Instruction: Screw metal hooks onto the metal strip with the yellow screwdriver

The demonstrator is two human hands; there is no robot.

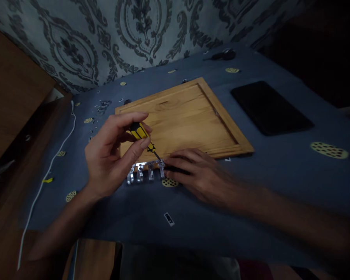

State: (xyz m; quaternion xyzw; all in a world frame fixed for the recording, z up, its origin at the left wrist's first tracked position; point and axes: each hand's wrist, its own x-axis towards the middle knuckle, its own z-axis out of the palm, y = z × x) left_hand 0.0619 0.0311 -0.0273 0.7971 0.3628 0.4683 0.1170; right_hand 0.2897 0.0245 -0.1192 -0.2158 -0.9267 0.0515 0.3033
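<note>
My left hand [113, 151] is closed around the yellow and black handle of a screwdriver [142, 134]. Its shaft slants down to the right, and its tip meets a row of shiny metal hooks [151, 171] along the near edge of a framed wooden board [175, 124]. My right hand [201, 175] lies at that edge with its fingers stretched out and its fingertips against the rightmost hook. Its thumb is hidden. Whether the tip sits in a screw head is too small to tell.
A black tablet-like slab [271, 107] lies to the right on the blue patterned cloth [210, 229]. At the back is a dark tool [223, 55]. Small loose parts [103, 107] lie left of the board. A white cable [49, 171] runs along the left edge, and a small label [168, 219] lies in front.
</note>
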